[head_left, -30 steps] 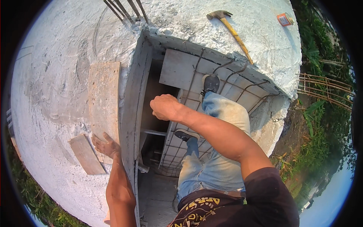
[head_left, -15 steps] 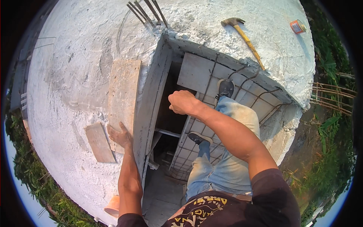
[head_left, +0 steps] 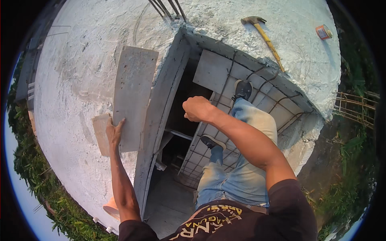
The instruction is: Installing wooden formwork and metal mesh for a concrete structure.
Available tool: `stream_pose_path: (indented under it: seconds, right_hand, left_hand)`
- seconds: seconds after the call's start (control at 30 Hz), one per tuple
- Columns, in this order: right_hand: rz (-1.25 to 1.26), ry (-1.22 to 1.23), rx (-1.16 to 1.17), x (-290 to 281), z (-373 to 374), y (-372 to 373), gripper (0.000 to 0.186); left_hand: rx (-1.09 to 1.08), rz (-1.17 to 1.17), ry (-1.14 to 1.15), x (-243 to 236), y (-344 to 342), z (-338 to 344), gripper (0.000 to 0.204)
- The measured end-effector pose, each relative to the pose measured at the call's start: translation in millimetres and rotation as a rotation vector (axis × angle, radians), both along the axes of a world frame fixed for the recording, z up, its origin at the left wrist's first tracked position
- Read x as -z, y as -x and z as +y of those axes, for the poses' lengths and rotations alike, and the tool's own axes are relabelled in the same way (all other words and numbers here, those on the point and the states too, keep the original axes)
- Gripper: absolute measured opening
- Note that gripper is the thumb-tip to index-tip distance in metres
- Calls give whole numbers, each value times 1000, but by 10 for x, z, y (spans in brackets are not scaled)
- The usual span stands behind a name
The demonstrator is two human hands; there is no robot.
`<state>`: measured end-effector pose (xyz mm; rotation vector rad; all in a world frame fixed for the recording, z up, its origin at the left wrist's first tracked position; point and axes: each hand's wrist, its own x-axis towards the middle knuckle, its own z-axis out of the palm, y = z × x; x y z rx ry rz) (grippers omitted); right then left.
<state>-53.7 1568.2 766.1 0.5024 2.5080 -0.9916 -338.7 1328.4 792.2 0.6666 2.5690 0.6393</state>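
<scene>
My left hand [head_left: 115,131] grips the lower left edge of a long, greyish plywood board [head_left: 136,94], with the thumb on its face. The board is tilted up off the white concrete slab [head_left: 86,76], beside the opening. A smaller tan board piece [head_left: 101,134] lies on the slab just left of that hand, partly behind it. My right hand [head_left: 197,109] is closed in a fist above the dark gap of the opening. Its curled fingers hide whatever may be inside them.
A claw hammer [head_left: 267,41] with a yellow handle and a small orange can [head_left: 323,32] rest on the far right slab. Bent rebar [head_left: 265,82] crosses panels [head_left: 209,72] under my feet. An orange container [head_left: 111,209] stands near my left forearm. Rebar stubs [head_left: 167,9] rise at the opening's corner.
My left hand has closed on the long board's edge and tipped it up off the slab. My right fist keeps its pose. The view has shifted slightly.
</scene>
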Motion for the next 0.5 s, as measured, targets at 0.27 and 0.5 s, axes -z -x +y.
stream_pose_path:
  seconds: [0.27, 0.5]
  right_hand:
    - [-212, 57, -379, 169, -938, -136, 24]
    - [-317, 39, -302, 214, -1212, -59, 27]
  left_hand:
    - [583, 580, -121, -702, -1071, 706, 18]
    - [1246, 511, -357, 187, -1803, 2105, 23]
